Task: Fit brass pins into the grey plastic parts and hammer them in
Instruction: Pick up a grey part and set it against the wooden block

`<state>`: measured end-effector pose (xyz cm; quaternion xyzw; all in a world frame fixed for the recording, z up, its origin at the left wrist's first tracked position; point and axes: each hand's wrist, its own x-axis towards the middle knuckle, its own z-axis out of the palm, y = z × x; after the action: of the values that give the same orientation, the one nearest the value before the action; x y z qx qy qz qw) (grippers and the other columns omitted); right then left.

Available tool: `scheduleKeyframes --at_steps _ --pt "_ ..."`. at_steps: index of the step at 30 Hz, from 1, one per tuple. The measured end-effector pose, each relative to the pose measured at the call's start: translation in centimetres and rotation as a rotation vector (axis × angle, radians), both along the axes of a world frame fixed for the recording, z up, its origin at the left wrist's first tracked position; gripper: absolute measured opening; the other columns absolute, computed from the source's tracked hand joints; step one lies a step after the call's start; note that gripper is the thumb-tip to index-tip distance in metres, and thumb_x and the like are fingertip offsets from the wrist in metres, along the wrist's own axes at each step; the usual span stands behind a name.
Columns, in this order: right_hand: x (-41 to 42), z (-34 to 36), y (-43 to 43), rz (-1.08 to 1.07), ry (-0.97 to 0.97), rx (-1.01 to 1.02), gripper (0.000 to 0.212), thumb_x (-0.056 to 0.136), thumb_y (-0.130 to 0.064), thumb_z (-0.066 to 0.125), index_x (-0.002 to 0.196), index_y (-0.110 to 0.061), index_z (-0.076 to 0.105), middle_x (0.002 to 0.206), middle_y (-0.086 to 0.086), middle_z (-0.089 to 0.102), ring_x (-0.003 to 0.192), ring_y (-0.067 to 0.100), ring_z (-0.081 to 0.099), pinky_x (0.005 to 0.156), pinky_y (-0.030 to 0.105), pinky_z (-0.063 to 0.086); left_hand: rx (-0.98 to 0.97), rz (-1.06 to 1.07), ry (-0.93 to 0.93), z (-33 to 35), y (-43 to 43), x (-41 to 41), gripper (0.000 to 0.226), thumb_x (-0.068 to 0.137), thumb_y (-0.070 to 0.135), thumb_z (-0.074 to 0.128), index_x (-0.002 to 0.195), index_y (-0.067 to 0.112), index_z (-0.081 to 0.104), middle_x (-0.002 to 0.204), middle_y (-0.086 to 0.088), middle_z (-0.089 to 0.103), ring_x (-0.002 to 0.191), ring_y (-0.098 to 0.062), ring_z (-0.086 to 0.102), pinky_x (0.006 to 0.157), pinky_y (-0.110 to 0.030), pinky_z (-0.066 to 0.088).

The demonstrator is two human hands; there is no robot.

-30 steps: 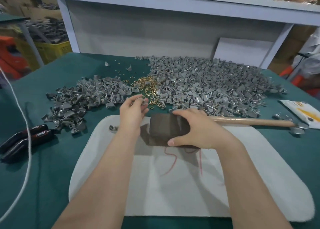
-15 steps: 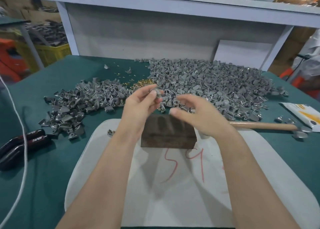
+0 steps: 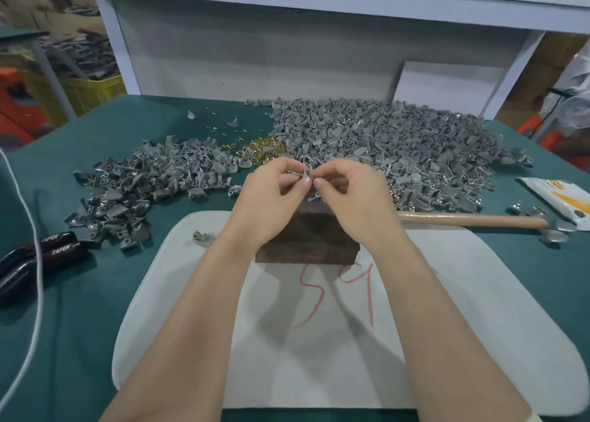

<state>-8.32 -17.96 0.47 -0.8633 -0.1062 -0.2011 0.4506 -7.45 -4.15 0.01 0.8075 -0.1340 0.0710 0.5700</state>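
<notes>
Together, both hands (image 3: pixel 319 195) pinch one small grey part (image 3: pixel 306 175).

Bare mat (image 3: pixel 281 373) lies nearside of the block (image 3: pixel 306 239). Part piles (image 3: pixel 383 140) crowd the far bench (image 3: pixel 79 341); the hammer (image 3: pixel 472 221) bars the right, pliers (image 3: pixel 38 255) the left.

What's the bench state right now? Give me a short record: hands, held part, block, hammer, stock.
left hand: pinches a grey part above the wooden block
right hand: fingertips pinch at the same part; a pin there is too small to tell
wooden block: on the white mat, below both hands
hammer: lying right of the block, not held
brass pins: loose heap between the grey piles
large grey pile: behind the hands, to the right
smaller grey pile: to the left
</notes>
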Motion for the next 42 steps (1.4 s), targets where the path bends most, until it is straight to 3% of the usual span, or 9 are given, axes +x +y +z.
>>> scheduleKeyframes --at_steps 5,9,12,16,21,25,31,37,42 --pt "-0.6 0.6 -0.9 0.084 0.145 -0.249 0.016 0.085 -0.009 0.063 0.083 -0.024 0.066 0.081 -0.005 0.066 0.08 0.014 0.063 0.081 0.03 0.052 0.359 -0.089 -0.039 0.5 1.0 -0.4 0.015 0.088 0.024 0.065 0.102 0.022 0.066 0.102 0.01 0.067 0.099 -0.006 0.06 0.083 -0.007 0.041" --pt "-0.9 1.4 -2.2 0.046 0.238 -0.261 0.01 0.086 -0.016 0.066 0.089 -0.025 0.068 0.086 -0.01 0.068 0.082 0.005 0.063 0.077 0.02 0.05 0.547 -0.086 0.0 0.7 1.0 -0.9 0.003 0.087 0.031 0.065 0.085 0.031 0.063 0.084 0.017 0.06 0.098 -0.011 0.057 0.099 -0.039 0.041" --pt "-1.1 2.3 -6.2 -0.363 0.219 -0.174 0.022 0.09 -0.011 0.057 0.108 -0.021 0.067 0.107 -0.005 0.068 0.094 0.009 0.061 0.083 0.017 0.044 0.544 -0.091 0.024 0.8 1.1 -1.0 0.005 0.087 0.032 0.065 0.084 0.032 0.061 0.084 0.021 0.054 0.102 -0.014 0.055 0.101 -0.044 0.039" --pt "-1.6 1.2 -9.1 -0.51 0.616 -0.37 0.027 0.089 -0.018 0.06 0.116 -0.017 0.06 0.113 0.009 0.062 0.093 0.026 0.054 0.076 0.03 0.042 0.548 -0.109 0.043 0.8 1.2 -0.8 0.006 0.087 0.032 0.066 0.084 0.033 0.06 0.092 0.015 0.051 0.111 -0.021 0.052 0.102 -0.045 0.038" --pt "-0.8 2.0 -6.1 -0.438 0.422 -0.339 0.031 0.089 -0.013 0.056 0.118 -0.021 0.063 0.119 0.001 0.064 0.099 0.018 0.056 0.09 0.028 0.042 0.48 -0.195 0.046 0.6 1.8 -0.5 0.006 0.086 0.026 0.067 0.089 0.026 0.063 0.097 0.021 0.048 0.112 -0.013 0.049 0.104 -0.032 0.034" --pt "1.8 3.2 -1.4 -0.15 0.31 -0.328 0.018 0.091 -0.019 0.058 0.101 -0.023 0.071 0.105 -0.005 0.069 0.088 0.009 0.06 0.077 0.018 0.042 0.284 -0.157 0.099 0.6 2.5 0.0 0.016 0.082 0.031 0.071 0.096 0.028 0.065 0.115 0.011 0.058 0.112 -0.007 0.051 0.092 -0.026 0.036" --pt "6.7 2.4 3.4 0.036 0.339 -0.465 0.017 0.089 -0.013 0.061 0.099 -0.021 0.073 0.104 -0.002 0.07 0.08 0.009 0.056 0.076 0.022 0.042 -0.291 0.363 0.222 -0.6 2.8 2.2 0.012 0.091 0.013 0.056 0.097 0.022 0.061 0.098 0.003 0.061 0.096 -0.011 0.057 0.094 -0.03 0.048" --pt "9.4 -0.1 4.3 0.068 0.432 -0.762 0.027 0.087 -0.005 0.058 0.11 -0.014 0.07 0.116 0.007 0.066 0.104 0.023 0.061 0.088 0.027 0.048 -0.315 0.41 0.309 -1.9 1.7 3.1 0.015 0.092 0.01 0.05 0.097 0.02 0.06 0.103 -0.002 0.063 0.096 -0.016 0.058 0.085 -0.034 0.047" --pt "10.5 -1.4 4.5 -0.025 0.435 -0.779 0.026 0.086 -0.007 0.058 0.111 -0.007 0.065 0.112 0.012 0.065 0.101 0.028 0.06 0.09 0.036 0.051 -0.384 0.411 0.345 -2.0 1.7 3.1 0.017 0.093 0.012 0.049 0.088 0.024 0.061 0.091 0.007 0.059 0.092 -0.013 0.057 0.091 -0.037 0.048"
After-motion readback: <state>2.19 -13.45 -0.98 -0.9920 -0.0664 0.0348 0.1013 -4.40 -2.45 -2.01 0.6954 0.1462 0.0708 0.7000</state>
